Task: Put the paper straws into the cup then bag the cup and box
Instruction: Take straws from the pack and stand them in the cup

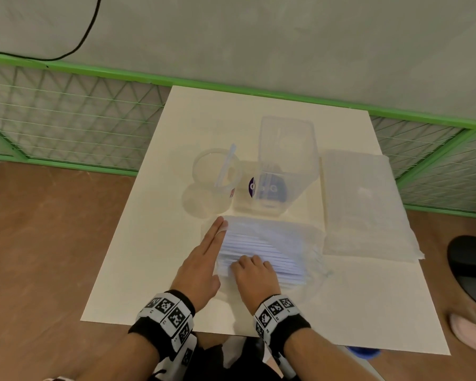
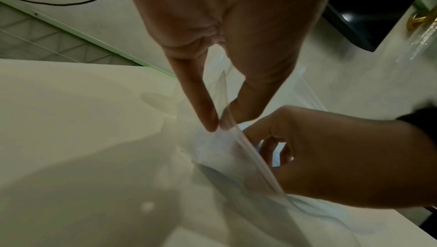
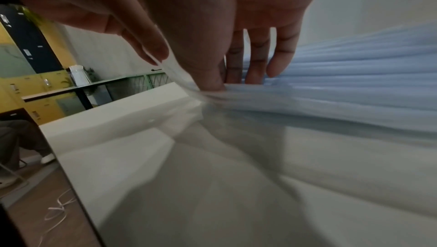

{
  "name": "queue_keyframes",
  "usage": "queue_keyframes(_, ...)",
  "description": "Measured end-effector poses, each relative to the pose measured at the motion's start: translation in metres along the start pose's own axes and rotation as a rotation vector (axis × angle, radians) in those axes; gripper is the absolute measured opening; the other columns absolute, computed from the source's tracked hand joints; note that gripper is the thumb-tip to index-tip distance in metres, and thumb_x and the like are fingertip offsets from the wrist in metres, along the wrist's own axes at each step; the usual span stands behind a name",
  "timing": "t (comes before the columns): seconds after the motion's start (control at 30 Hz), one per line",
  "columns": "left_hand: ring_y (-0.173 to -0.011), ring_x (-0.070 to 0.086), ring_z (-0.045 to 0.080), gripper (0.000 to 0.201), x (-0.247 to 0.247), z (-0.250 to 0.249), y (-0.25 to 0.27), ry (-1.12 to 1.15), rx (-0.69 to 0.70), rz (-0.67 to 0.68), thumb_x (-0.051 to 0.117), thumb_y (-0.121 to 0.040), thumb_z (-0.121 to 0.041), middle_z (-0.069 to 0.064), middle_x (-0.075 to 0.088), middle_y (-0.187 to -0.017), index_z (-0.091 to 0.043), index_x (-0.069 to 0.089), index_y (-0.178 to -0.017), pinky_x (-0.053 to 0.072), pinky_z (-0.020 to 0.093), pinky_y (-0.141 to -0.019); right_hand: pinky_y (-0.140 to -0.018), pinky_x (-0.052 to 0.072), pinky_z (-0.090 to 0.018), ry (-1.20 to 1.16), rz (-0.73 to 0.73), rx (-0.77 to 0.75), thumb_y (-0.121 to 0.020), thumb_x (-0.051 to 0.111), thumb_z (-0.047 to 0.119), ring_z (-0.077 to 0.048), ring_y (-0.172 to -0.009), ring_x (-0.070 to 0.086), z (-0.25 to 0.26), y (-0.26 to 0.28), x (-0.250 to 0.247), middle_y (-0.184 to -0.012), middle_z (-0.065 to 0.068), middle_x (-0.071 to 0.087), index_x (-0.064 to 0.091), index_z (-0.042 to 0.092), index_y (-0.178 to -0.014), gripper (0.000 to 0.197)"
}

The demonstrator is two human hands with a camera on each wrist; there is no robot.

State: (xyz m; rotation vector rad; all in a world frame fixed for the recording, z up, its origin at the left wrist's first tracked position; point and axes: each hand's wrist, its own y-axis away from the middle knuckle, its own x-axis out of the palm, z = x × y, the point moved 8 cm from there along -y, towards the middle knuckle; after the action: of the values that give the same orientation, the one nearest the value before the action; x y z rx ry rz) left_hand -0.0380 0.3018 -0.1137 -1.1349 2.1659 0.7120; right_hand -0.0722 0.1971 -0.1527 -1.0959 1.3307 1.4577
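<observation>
A clear pouch of pale blue paper straws (image 1: 261, 251) lies on the white table (image 1: 149, 243) in front of me. My left hand (image 1: 221, 226) lies along the pouch's left end with fingers stretched out. In the left wrist view its thumb and a finger pinch the clear pouch (image 2: 227, 138) at the mouth's edge. My right hand (image 1: 245, 264) curls into the pouch mouth. Its thumb and forefinger hold the clear film while the other fingertips (image 3: 255, 75) rest on the straws (image 3: 354, 82). The clear cup (image 1: 215, 174), with one straw inside, and the clear box (image 1: 283, 160) stand behind the pouch.
A flat stack of clear plastic bags (image 1: 366, 204) lies at the table's right side. A green mesh fence (image 1: 66, 119) runs behind the table. A black stool (image 1: 470, 270) and someone's shoe (image 1: 473, 334) are at the right edge.
</observation>
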Motion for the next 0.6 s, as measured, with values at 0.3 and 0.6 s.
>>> queue_keyframes(0.3, -0.118, 0.054, 0.010, 0.117, -0.004, 0.005, 0.007, 0.043, -0.052, -0.090, 0.060, -0.071, 0.011, -0.033, -0.018, -0.157, -0.039, -0.004, -0.155, 0.042, 0.010, -0.061, -0.101, 0.035, -0.047, 0.111, 0.119, -0.088, -0.095, 0.041, 0.003, -0.037, -0.124, 0.044, 0.007, -0.011, 0.005, -0.130, -0.017, 0.053, 0.053, 0.003, -0.126, 0.033)
queue_keyframes(0.6, -0.123, 0.053, 0.012, 0.117, -0.012, 0.017, 0.016, 0.053, -0.097, -0.160, 0.064, -0.072, 0.009, -0.032, -0.020, -0.157, -0.037, -0.005, -0.155, 0.042, 0.014, -0.068, -0.099, 0.036, -0.045, 0.165, 0.138, -0.151, -0.095, 0.042, 0.006, -0.035, -0.120, 0.046, 0.023, -0.025, 0.010, -0.120, -0.014, 0.059, 0.059, 0.005, -0.117, 0.028)
